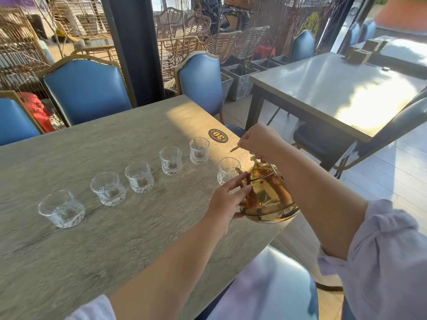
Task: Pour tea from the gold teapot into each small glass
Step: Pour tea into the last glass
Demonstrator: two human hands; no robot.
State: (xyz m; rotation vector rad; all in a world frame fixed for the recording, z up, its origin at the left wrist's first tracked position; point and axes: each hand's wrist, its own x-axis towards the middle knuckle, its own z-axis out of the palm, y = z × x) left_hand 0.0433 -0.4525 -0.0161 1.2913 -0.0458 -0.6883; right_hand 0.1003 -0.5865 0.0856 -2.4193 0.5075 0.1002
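The gold teapot (269,195) stands near the right edge of the table (129,229), its spout toward the nearest small glass (227,169). My right hand (260,140) grips the teapot's thin handle from above. My left hand (227,199) touches the pot's left side with fingers loosely spread. Several clear cut-glass tumblers stand in a curved row across the table, from the far-left glass (61,212) past the middle glass (139,176) to the far-right glass (199,150). All look clear and without tea.
An oval number plate "30" (218,135) lies near the table's far right corner. Blue padded chairs (86,88) line the far side. A second table (335,88) stands to the right across an aisle. A blue seat (272,285) is below the table edge.
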